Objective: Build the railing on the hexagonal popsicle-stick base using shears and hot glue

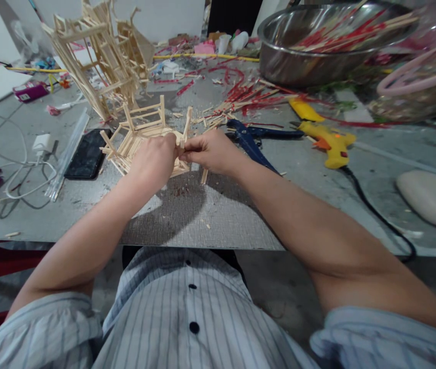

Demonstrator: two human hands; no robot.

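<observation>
A small model of pale wooden sticks [128, 148], with short posts and rails round a flat slatted base, stands on the table in front of me. My left hand [158, 156] reaches over its near side, fingers closed at the right edge. There my right hand [210, 149] meets it, thumb and forefinger pinched at the foot of an upright wooden stick [188, 123]. The fingertips of both hands nearly touch, and what lies between the left fingers is hidden. A short loose stick [204, 177] lies just below my right hand.
Behind stands a taller stick structure [104, 61]. A dark blue cutter [250, 141] and a yellow glue gun [336, 143] with a black cord lie right. Red-tipped sticks [241, 100] are scattered before a metal basin [298, 64]. A phone [86, 154] and white charger [43, 145] sit left.
</observation>
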